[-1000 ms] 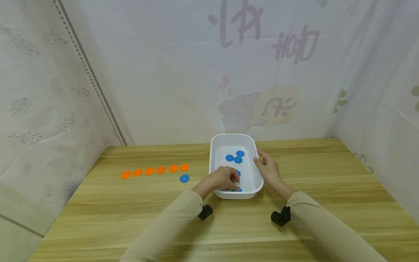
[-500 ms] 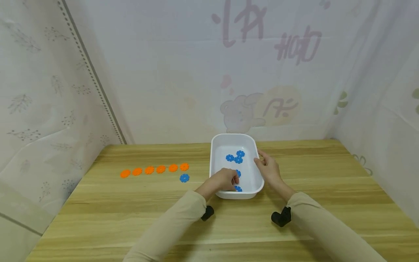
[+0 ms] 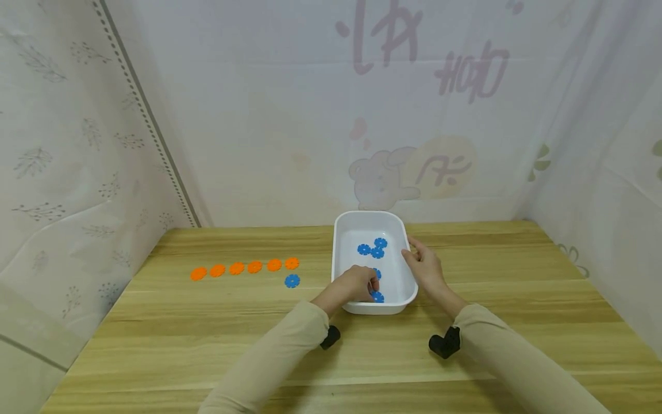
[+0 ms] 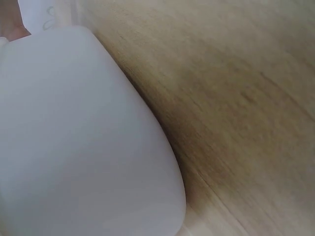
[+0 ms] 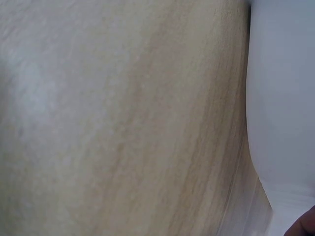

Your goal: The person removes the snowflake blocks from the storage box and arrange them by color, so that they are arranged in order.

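Head view: near blue disc (image 3: 379, 298) is in the tub (image 3: 397, 279)
Left hand (image 3: 355, 282): fingers curled down at it, can't tell if they've got it
Right hand (image 3: 424, 268): gripping the tub's side
Blue disc: I'd pinch the edge, tub kept steady

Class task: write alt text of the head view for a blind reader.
A person's left hand is inside a white tray of blue discs; the right hand holds its side. Left of it, on a wooden table, six orange discs lie in a row, one blue disc nearer.
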Available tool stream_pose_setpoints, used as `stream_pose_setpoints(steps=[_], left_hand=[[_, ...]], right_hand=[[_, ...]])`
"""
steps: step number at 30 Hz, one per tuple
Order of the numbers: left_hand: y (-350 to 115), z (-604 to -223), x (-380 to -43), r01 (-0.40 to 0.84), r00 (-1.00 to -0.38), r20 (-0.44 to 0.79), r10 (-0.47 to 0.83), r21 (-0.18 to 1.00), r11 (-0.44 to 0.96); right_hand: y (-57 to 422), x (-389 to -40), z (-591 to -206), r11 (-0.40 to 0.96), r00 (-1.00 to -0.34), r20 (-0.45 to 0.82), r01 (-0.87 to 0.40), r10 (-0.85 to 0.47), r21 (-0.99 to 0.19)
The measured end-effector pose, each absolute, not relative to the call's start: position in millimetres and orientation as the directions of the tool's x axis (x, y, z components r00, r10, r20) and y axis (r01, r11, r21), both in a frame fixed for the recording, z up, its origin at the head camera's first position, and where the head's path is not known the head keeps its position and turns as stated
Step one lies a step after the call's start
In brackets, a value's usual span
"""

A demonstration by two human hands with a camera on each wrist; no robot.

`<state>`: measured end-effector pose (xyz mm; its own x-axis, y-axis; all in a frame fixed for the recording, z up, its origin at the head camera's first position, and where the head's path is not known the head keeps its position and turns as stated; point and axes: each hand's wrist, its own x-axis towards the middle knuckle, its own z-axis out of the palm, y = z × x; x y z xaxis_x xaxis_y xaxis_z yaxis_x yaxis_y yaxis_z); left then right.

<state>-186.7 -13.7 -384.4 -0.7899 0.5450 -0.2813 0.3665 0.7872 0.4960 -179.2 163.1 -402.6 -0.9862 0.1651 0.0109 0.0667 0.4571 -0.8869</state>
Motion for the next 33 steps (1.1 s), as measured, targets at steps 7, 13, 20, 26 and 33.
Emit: stream_pose_setpoints(steps=[7, 13, 20, 26, 33], left_hand=[[-12.2, -383.6, -184.4, 0.352, -0.806, -0.272, 0.525, 0.492, 0.796], [-11.7, -384.0, -182.6, 0.378, -0.817, -0.235, 0.527, 0.473, 0.796], [-12.2, -386.8, -182.4, 0.401, -0.827, -0.195, 0.528, 0.454, 0.796], [-12.8, -385.6, -181.9, 0.412, -0.828, -0.162, 0.537, 0.474, 0.778], [-14.6, -383.5, -183.5, 0.332, -0.838, -0.156, 0.523, 0.615, 0.715]], right_hand=[[163.2, -179.3, -402.9, 0.457, -0.986, 0.003, 0.075, 0.169, -0.886], [163.4, -178.7, -401.9, 0.468, -0.986, 0.011, 0.068, 0.166, -0.881], [163.1, -179.0, -402.8, 0.465, -0.985, 0.016, 0.066, 0.169, -0.883], [163.2, -178.2, -402.6, 0.455, -0.987, 0.021, 0.055, 0.16, -0.889], [163.4, -179.7, -402.0, 0.451, -0.987, 0.014, 0.061, 0.161, -0.89]])
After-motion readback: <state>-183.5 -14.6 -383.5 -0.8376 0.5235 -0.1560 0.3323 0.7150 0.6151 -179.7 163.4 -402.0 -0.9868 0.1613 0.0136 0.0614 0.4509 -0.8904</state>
